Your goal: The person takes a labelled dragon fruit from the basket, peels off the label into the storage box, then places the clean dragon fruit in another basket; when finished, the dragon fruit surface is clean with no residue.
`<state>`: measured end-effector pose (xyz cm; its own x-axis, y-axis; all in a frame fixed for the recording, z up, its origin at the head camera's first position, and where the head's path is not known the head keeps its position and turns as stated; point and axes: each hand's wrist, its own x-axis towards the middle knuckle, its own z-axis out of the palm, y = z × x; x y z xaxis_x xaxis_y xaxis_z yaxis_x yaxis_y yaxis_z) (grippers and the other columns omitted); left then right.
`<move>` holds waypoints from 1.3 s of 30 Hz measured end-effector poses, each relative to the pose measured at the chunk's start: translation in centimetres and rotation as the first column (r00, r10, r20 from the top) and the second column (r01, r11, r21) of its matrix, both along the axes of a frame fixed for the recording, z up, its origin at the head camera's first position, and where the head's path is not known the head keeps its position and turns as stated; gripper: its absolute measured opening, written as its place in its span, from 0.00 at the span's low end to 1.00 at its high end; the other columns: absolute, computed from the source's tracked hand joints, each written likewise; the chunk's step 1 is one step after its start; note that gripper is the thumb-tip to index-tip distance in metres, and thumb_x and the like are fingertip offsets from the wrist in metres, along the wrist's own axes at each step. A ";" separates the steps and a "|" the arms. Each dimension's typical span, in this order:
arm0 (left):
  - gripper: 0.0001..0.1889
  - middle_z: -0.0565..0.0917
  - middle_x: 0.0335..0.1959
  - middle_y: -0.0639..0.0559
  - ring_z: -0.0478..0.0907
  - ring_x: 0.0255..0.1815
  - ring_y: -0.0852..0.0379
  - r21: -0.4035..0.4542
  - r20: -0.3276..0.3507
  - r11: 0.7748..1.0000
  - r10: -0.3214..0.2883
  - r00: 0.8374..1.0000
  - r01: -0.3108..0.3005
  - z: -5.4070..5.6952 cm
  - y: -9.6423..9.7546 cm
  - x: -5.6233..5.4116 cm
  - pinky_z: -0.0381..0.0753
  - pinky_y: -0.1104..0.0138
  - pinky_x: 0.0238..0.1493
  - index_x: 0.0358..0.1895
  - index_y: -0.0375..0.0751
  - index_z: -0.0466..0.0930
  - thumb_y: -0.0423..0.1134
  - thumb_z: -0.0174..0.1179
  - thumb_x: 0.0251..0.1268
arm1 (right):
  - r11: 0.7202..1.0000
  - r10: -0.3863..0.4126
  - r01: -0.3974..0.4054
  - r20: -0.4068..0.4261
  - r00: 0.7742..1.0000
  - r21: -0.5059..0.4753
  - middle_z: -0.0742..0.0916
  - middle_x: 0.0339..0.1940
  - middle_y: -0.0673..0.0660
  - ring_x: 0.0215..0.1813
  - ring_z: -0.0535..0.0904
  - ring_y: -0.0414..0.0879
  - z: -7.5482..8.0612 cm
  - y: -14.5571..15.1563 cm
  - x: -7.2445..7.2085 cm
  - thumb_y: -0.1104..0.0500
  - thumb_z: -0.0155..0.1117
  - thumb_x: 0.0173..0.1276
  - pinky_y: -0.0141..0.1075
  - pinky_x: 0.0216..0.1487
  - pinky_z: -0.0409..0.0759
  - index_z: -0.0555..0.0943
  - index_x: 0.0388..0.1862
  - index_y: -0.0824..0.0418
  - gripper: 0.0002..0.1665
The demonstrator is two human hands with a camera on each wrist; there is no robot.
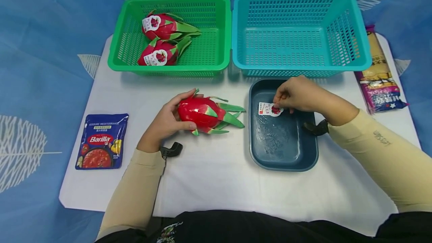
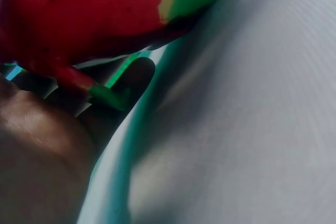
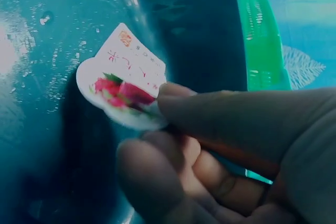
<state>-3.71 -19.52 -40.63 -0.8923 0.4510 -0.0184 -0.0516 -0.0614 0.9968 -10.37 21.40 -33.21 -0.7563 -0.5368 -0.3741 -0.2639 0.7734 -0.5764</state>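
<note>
A red dragon fruit with green-tipped scales lies on its side at the middle of the table, its leafy end toward the right. My left hand grips its rounded end, thumb along the near side; the left wrist view shows the fruit close above the palm. Over the dark blue tray, my right hand pinches a white sticker between thumb and finger. In the right wrist view the sticker bears a dragon fruit picture and red characters.
A green basket at the back left holds two dragon fruits with stickers on them. Beside it stands a turquoise basket. A blue Barilla pouch lies at the left, and a yellow-and-purple food bag at the right edge.
</note>
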 end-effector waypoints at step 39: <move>0.48 0.70 0.76 0.43 0.65 0.75 0.41 0.013 0.001 1.000 -0.002 1.000 0.002 0.0 -0.1 0.0 0.82 0.53 0.61 0.81 0.45 0.66 0.26 0.78 0.57 | 0.716 -0.608 0.555 0.010 0.794 -0.424 0.87 0.39 0.60 0.33 0.85 0.49 0.9 3.0 2.4 0.48 0.69 0.77 0.34 0.35 0.86 0.86 0.50 0.70 0.23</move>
<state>-3.73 -19.60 -40.64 -0.8912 0.4534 -0.0133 -0.0524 -0.0737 0.9959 -7.96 24.42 -32.32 -0.9915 -0.0523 -0.1192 0.0752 0.5174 -0.8524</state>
